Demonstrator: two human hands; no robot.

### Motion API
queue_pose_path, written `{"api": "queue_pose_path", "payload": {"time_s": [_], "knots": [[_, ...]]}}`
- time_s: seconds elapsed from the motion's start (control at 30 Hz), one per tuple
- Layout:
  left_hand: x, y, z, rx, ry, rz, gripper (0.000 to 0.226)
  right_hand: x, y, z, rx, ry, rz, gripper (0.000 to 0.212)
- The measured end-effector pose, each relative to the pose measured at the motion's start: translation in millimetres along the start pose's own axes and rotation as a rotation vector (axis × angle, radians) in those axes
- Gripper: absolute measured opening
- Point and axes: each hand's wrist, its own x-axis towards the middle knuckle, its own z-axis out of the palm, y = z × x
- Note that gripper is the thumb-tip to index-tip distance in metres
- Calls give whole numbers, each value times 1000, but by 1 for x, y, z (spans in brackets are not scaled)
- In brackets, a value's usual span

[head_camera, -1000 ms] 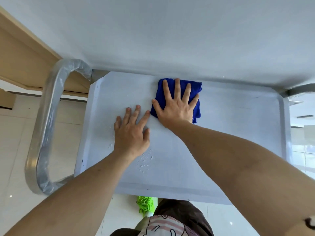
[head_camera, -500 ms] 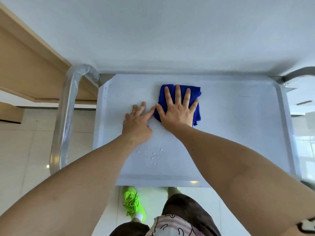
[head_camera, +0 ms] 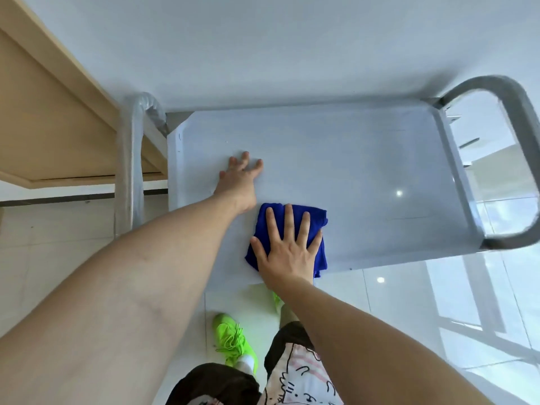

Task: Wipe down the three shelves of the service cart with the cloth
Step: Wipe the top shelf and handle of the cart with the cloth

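The service cart's top shelf (head_camera: 365, 171) is a pale grey tray seen from above. A folded blue cloth (head_camera: 264, 223) lies near the shelf's front edge. My right hand (head_camera: 287, 252) presses flat on the cloth with fingers spread. My left hand (head_camera: 241, 178) rests flat on the bare shelf, just left of and beyond the cloth, holding nothing. The lower shelves are hidden under the top one.
Metal handle loops stand at the cart's left end (head_camera: 131, 159) and right end (head_camera: 514, 171). A wooden table edge (head_camera: 49, 118) is at the left. A white wall (head_camera: 263, 48) runs behind the cart. My green shoes (head_camera: 233, 340) stand on the glossy tile floor.
My right hand has dragged the cloth from the far middle of the shelf toward the front edge. My left hand stayed on the shelf. The water drops near the front are gone.
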Motion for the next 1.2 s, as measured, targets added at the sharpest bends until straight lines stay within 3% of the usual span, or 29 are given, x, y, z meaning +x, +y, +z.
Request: {"api": "queue_pose_path", "payload": {"time_s": [0.2, 0.4, 0.53, 0.63, 0.77, 0.93, 1.2], "knots": [[-1, -2, 0, -15, 32, 18, 96, -54, -21, 14, -6, -30, -31, 69], [-2, -4, 1, -28, 59, 52, 92, -53, -46, 16, -73, -42, -238, 64], [-16, -24, 0, -147, 103, 74, 83, -47, -59, 23, -94, -59, -280, 65], [-40, -51, 1, -188, 322, -59, 83, -40, -70, 24, -102, -66, -275, 71], [-72, -83, 2, -221, 449, -297, 72, -27, -83, 19, -138, -77, -307, 75], [-95, -84, 7, -640, 453, -526, 74, -9, -92, 15, -151, -78, -358, 77], [-104, -78, 9, -769, 449, -542, 84, 44, -112, 14, -201, -38, -395, 88]]}}
